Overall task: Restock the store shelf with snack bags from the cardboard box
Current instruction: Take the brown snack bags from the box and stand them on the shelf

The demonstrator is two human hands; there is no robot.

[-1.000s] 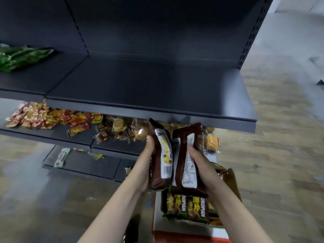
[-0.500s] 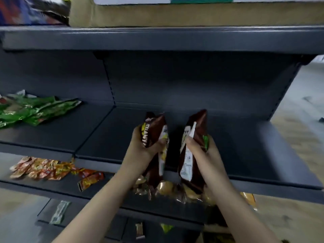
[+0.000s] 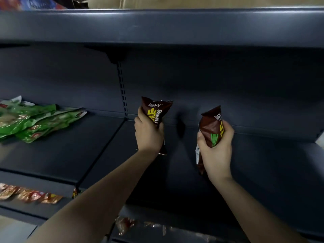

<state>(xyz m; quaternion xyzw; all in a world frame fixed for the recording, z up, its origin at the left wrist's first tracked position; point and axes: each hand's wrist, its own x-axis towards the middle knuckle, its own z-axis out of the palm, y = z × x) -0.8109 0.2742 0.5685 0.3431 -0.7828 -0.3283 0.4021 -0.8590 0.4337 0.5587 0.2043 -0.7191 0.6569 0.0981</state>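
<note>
Placing step: the left hand [image 3: 149, 133] and right hand [image 3: 216, 146] each grip a brown snack bag [image 3: 156, 111] over the shelf [image 3: 263, 163], next likely setting them down toward twelve o'clock.

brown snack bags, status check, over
Left hand grips one brown bag. Right hand grips the other bag. Both over the dark shelf, not yet down. Nothing in the way.

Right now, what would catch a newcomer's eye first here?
Two brown snack bags held up over the dark shelf: the left hand grips one bag, the right hand the other bag. Next, the pile of green bags lying on the shelf section at far left.
</note>
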